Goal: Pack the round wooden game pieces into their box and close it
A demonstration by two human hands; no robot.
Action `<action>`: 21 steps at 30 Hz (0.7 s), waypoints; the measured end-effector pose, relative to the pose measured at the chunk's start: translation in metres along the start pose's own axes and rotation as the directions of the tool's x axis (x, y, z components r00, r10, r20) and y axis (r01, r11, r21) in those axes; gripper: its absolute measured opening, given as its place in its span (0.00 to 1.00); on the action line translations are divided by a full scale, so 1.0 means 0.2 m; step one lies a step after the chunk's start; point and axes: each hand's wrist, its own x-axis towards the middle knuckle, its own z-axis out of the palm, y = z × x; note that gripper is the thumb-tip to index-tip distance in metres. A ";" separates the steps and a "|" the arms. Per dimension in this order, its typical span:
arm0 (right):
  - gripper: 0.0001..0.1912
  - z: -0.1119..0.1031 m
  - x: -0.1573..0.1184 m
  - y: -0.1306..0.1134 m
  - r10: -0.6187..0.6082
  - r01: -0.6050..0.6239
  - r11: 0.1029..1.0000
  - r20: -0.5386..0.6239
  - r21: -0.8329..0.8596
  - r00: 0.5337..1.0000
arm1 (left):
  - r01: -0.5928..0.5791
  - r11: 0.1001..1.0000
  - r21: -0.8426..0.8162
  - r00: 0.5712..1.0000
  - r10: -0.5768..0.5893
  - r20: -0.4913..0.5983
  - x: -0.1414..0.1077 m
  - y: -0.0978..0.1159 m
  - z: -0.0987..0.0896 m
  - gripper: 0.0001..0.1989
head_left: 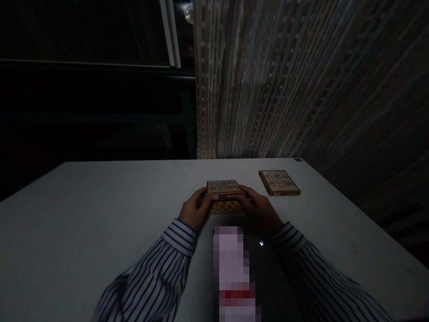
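My left hand (pixel 194 209) and my right hand (pixel 259 209) grip opposite sides of a flat, brown-edged cardboard box (pixel 223 186) with dark writing on its pale top. A barcode label shows on its near side. Just below that edge, a strip with a row of round orange-yellow shapes (pixel 225 206) is visible between my hands. I cannot tell whether this strip is printed or real food, or whether it belongs to the same box. To the right, a similar flat box (pixel 279 182) lies on the white table (pixel 140 201), apart from my hands.
A pixelated pale object with a red band (pixel 234 268) lies in front of me between my forearms. A small bright light spot (pixel 261 243) shows beside it. Behind the table hangs a string curtain (pixel 241 89), with a dark window frame (pixel 172 40) to the left.
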 end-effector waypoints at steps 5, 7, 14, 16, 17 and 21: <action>0.20 -0.02 -0.02 -0.02 -0.020 0.022 0.999 0.028 -0.049 0.999 | 0.011 0.999 0.046 1.000 -0.012 0.026 -0.01 0.02 -0.02 0.21; 0.20 -0.02 -0.03 -0.02 -0.034 0.037 0.996 0.033 -0.076 0.999 | 0.010 0.997 0.071 0.999 -0.014 0.048 -0.01 0.03 -0.03 0.20; 0.18 -0.03 -0.04 0.00 -0.145 0.150 0.972 0.041 -0.179 0.989 | 0.002 0.985 0.172 0.992 -0.024 0.127 -0.01 0.03 -0.05 0.18; 0.18 -0.03 -0.05 0.00 -0.139 0.148 0.967 0.059 -0.209 0.989 | -0.004 0.981 0.193 0.988 -0.026 0.150 -0.01 0.02 -0.05 0.18; 0.18 -0.03 -0.05 0.00 -0.130 0.143 0.964 0.073 -0.225 0.989 | -0.008 0.980 0.201 0.987 -0.025 0.160 -0.01 0.02 -0.05 0.18; 0.18 -0.03 -0.06 0.00 -0.106 0.133 0.952 0.112 -0.276 0.988 | -0.010 0.977 0.215 0.980 -0.033 0.195 -0.01 0.03 -0.06 0.18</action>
